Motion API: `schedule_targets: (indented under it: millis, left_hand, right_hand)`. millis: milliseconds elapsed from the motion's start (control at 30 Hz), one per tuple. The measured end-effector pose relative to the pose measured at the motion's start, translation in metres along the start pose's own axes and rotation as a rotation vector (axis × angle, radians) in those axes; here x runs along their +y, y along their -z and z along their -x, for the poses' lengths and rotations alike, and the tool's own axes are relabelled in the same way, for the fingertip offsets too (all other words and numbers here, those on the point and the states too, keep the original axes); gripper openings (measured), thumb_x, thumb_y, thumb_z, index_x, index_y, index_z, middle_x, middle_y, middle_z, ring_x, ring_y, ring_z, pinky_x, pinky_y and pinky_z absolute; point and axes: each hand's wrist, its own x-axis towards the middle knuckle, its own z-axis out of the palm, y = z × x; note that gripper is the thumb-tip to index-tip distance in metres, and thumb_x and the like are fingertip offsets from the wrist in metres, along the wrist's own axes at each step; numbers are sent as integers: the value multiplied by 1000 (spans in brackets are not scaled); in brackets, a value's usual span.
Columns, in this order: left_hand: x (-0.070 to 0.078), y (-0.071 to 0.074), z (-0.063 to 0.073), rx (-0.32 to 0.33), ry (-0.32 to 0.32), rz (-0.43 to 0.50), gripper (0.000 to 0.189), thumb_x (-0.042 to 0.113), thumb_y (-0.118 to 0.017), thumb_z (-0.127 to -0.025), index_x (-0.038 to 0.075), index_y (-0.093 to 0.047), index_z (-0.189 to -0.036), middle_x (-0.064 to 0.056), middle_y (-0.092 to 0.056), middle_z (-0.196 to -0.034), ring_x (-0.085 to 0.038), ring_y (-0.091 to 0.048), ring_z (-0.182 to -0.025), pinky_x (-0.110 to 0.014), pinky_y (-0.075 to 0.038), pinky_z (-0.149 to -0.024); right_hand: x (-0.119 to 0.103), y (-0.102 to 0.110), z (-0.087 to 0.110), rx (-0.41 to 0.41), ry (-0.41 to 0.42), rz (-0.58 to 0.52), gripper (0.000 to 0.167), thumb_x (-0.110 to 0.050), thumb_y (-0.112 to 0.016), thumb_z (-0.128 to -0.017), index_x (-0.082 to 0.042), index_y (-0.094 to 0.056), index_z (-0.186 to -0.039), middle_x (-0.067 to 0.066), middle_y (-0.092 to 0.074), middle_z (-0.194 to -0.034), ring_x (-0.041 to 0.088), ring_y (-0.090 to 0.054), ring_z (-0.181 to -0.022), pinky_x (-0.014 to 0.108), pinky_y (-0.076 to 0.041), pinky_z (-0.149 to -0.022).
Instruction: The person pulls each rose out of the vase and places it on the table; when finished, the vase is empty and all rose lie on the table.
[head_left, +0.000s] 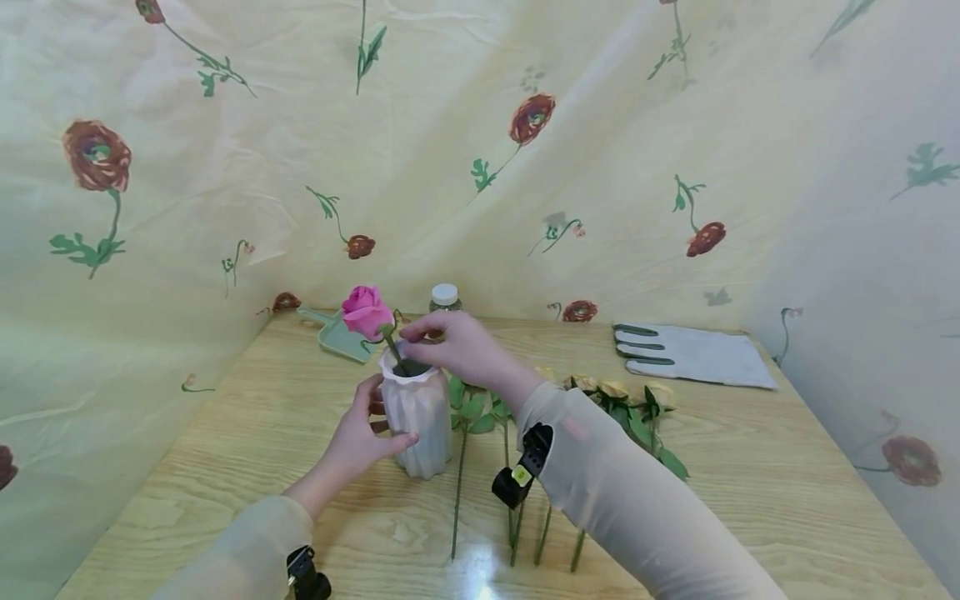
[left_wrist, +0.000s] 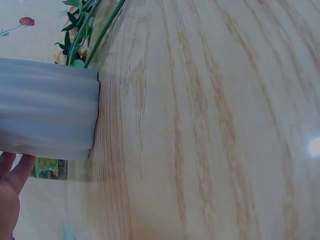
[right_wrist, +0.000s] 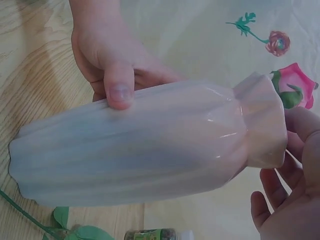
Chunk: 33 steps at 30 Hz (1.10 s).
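Note:
A fluted white vase [head_left: 422, 425] stands upright on the table, held around its left side by my left hand [head_left: 366, 429], thumb across the front. One pink rose [head_left: 367, 312] rises from the vase mouth, its bloom leaning left and its stem going down inside. Close beside the stem, over the rim, is my right hand [head_left: 457, 340] with loosely bent fingers; the stem shows uncovered by them. In the right wrist view those fingers [right_wrist: 274, 187] are spread behind the vase's scalloped neck [right_wrist: 265, 120], and the left thumb [right_wrist: 120, 92] presses on the vase body.
Pale yellow roses [head_left: 613, 390] with long green stems lie right of the vase, partly under my right forearm. Behind stand a white-capped jar [head_left: 445, 296] and a green dustpan [head_left: 345, 337]. A grey-white glove [head_left: 697, 354] lies at the back right. Floral cloth [head_left: 420, 167] hangs behind.

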Motion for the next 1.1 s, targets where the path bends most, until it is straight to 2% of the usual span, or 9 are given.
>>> schedule_targets:
  millis: [167, 400, 600, 800, 900, 1033, 1100]
  left_hand:
    - [0, -1, 0, 1, -3, 1, 90, 16, -80, -72, 9, -24, -141, -16, -41, -116, -30, -46, -105, -47, -46, -91]
    - [0, -1, 1, -10, -3, 17, 88, 15, -80, -73, 13, -24, -141, -15, -40, -116, -29, -46, -104, -46, -45, -92]
    - [0, -2, 0, -10, -8, 25, 89, 15, -80, -74, 12, -22, -142, -14, -40, -117, -27, -46, -105, -46, -46, -91]
    - [0, -2, 2, -7, 9, 20, 90, 15, -80, -73, 11, -22, -142, -14, -40, -116, -28, -46, -105, -47, -45, -92]
    - [-1, -2, 1, -7, 13, 10, 90, 16, -80, -73, 11, -22, -142, -15, -40, -115, -28, -46, -105, -47, -45, -92]
    - [-2, -2, 0, 4, -3, 1, 89, 15, -80, -73, 10, -23, -141, -15, -41, -114, -29, -47, -103, -46, -46, -91]
    - [-3, -1, 0, 10, -11, -1, 89, 14, -80, -72, 10, -23, -141, -16, -42, -113, -29, -47, -103, -45, -47, -90]
  right_hand:
    - [-3, -3, -3, 8, -4, 19, 24, -22, -66, -88, -9, -69, -109, -2, -66, -102, 13, -59, -100, 26, -49, -83]
    - [-4, -9, -4, 17, 16, -5, 22, -21, -67, -87, -9, -70, -106, 0, -66, -101, 11, -61, -93, 23, -50, -78]
    - [-5, -14, -5, 55, 62, 80, 18, -19, -69, -86, -9, -72, -101, 1, -64, -99, 12, -57, -93, 21, -49, -76]
    - [-7, -18, -7, 109, 99, 166, 12, -18, -71, -84, -10, -73, -93, -1, -67, -91, 7, -61, -81, 18, -48, -72]
    - [-8, -20, -8, 138, 94, 214, 10, -21, -71, -84, -13, -73, -90, -6, -67, -85, 4, -61, -77, 22, -46, -76]
    - [-10, -20, -8, 169, 50, 277, 7, -25, -70, -85, -20, -73, -88, -13, -66, -83, 4, -57, -81, 37, -37, -88]
    - [-11, -21, -8, 175, 31, 304, 5, -27, -69, -85, -23, -73, -87, -16, -66, -83, 5, -56, -84, 43, -32, -90]
